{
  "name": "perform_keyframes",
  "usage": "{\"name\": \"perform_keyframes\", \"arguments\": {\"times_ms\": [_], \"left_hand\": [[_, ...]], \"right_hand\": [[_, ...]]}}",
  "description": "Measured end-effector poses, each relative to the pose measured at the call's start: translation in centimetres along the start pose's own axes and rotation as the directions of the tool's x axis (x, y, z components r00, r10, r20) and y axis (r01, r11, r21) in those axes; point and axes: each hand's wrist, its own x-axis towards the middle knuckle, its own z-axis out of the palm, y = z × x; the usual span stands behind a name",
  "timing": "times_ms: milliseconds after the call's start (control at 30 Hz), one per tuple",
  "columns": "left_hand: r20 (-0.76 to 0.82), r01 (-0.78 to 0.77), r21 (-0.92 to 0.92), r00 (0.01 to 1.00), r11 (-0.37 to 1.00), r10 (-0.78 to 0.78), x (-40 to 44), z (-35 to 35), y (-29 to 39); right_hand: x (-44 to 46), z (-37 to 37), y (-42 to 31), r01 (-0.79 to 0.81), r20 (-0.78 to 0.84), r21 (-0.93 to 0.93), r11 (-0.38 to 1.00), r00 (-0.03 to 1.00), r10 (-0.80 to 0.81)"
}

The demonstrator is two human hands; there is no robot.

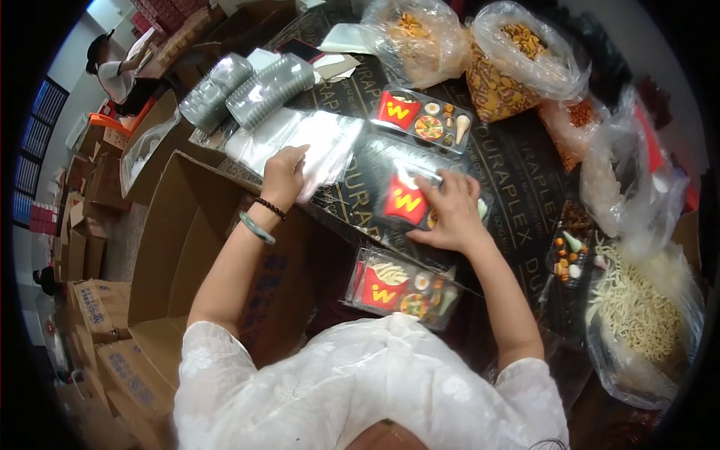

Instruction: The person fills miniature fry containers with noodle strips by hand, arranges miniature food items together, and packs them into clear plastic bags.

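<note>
My left hand point(285, 174) is at the near edge of a stack of clear plastic bags point(322, 142), its fingers curled together on a bag edge. With fingers spread, my right hand point(454, 214) rests over a clear plastic tray point(390, 161) of toy food. A red fries carton point(406, 199) with a yellow mark shows beside its fingertips; the palm hides part of the tray. Beyond it lies a similar filled toy food tray point(450, 124). Closer to my body are filled toy food packs point(405, 289), apparently stacked, with fries, an egg and a pizza showing.
Nested clear plastic trays point(270, 90) stand at the back left. Bags of small toy pieces point(506, 75) line the far side, and a bag of toy fries point(637, 307) sits at right. An open cardboard box point(180, 232) is at left. Another person point(116, 75) works far back left.
</note>
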Motion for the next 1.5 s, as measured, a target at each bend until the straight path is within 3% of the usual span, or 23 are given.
{"name": "perform_keyframes", "arguments": {"times_ms": [100,200,300,400,500,633,800,967,1100,1200,1233,1267,1367,1467,1500], "left_hand": [[0.073,0.052,-0.081,0.996,0.995,-0.046,0.6,-0.6,-0.4],[0.178,0.25,-0.295,0.963,0.922,-0.204,0.7,-0.7,-1.4],[0.02,0.29,-0.178,0.956,0.94,-0.291,0.7,-1.0,-0.6],[-0.016,0.057,0.041,0.998,0.998,-0.057,0.8,-1.6,-0.3],[0.054,0.003,0.151,0.998,0.989,-0.011,0.7,-1.9,0.3],[0.146,-0.154,0.166,0.981,0.974,0.13,0.9,-2.0,0.2],[0.414,-0.299,0.053,0.875,0.953,0.252,1.3,-2.8,0.0],[0.615,-0.26,0.167,0.781,0.951,0.106,0.6,-2.1,3.2],[0.584,-0.187,0.187,0.81,0.964,0.044,0.4,0.4,4.3],[0.608,-0.177,0.194,0.794,0.965,0.024,0.8,0.1,4.9],[0.626,-0.154,0.207,0.779,0.966,-0.01,1.0,-0.2,5.4],[0.649,-0.133,0.219,0.76,0.967,-0.043,1.2,-0.5,6.1],[0.673,-0.15,0.159,0.74,0.976,0.004,1.1,0.3,7.2],[0.61,-0.232,-0.079,0.758,0.969,0.231,0.3,2.3,7.4],[0.668,-0.122,-0.189,0.711,0.974,0.219,0.7,1.5,10.0]], "right_hand": [[0.8,0.0,-0.7,0.012,0.007,0.017,1.0,1.0,-0.012],[1.7,0.0,-1.6,0.032,0.013,0.045,0.998,0.999,-0.032],[2.8,-0.1,-2.6,0.064,0.012,0.071,0.995,0.998,-0.065],[4.1,0.0,-3.6,0.118,-0.005,0.085,0.989,0.993,-0.118],[5.9,0.1,-5.1,0.197,-0.021,0.108,0.975,0.98,-0.195],[8.9,1.8,-6.6,0.278,-0.031,0.079,0.957,0.961,-0.276],[11.5,3.6,-7.4,0.143,0.053,0.032,0.989,0.988,-0.144],[11.4,4.8,-9.3,-0.087,0.041,0.034,0.996,0.996,0.085],[11.2,6.7,-9.1,-0.074,-0.154,0.09,0.993,0.984,0.088],[8.4,1.6,-7.4,-0.228,-0.153,-0.02,0.974,0.963,0.222],[7.1,1.5,-5.7,-0.278,-0.174,0.071,0.958,0.942,0.287],[5.8,1.9,-4.0,-0.328,-0.186,0.163,0.93,0.916,0.356],[3.7,3.1,-0.6,-0.528,0.233,0.455,0.717,0.848,0.477],[1.9,2.4,-1.0,-0.528,0.406,0.842,0.108,0.754,0.517],[1.6,1.3,-2.0,-0.544,0.472,0.839,-0.009,0.72,0.509]]}}
